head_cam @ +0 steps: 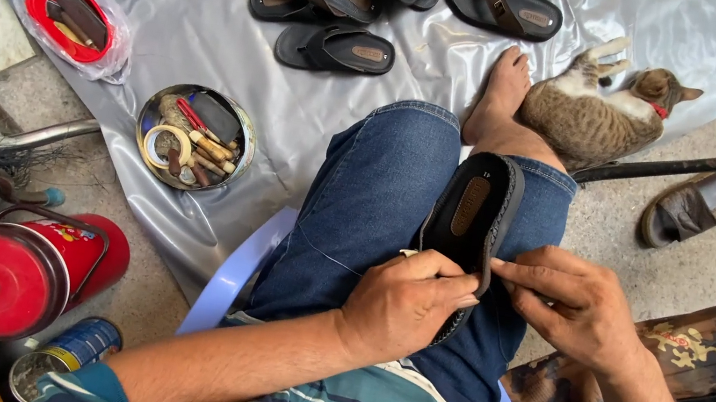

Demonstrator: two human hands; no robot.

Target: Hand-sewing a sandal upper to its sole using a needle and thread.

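Fingertips of the right hand (574,304) pinch the stitched rim of a black sandal sole (466,227) lying across the lap. The left hand (404,307) closes on the sole's near edge, a thin thread (326,253) trailing from it over the jeans (376,204). A tabby cat (593,113) lies beside the bare foot (499,94).

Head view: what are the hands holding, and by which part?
Both hands grip a black sandal sole resting on the lap: the left hand on its near edge, the right hand pinching the right-side rim.
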